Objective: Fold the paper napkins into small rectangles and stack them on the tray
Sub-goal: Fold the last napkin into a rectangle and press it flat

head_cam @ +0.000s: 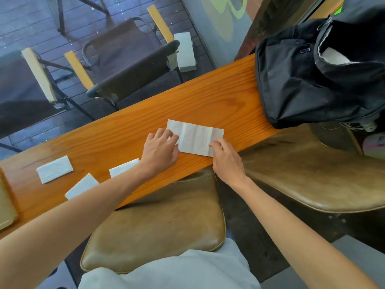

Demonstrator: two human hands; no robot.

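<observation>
A white paper napkin (pixel 195 138), creased and lying as a long rectangle, sits flat on the wooden counter (pixel 208 101). My left hand (pixel 160 151) pinches its left edge with curled fingers. My right hand (pixel 227 159) pinches its near right corner. Three folded napkins lie further left on the counter: one (pixel 55 168) at the far left, one (pixel 82 186) near the front edge, and one (pixel 124 167) partly hidden behind my left forearm. A tan tray (pixel 6 205) shows only as a corner at the left edge of the frame.
A black backpack (pixel 312 76) lies open on the counter's right end. Two tan leather stools (pixel 158 226) stand below the counter's front edge. Beyond the counter, through glass, are folding chairs (pixel 125 65) on dark decking.
</observation>
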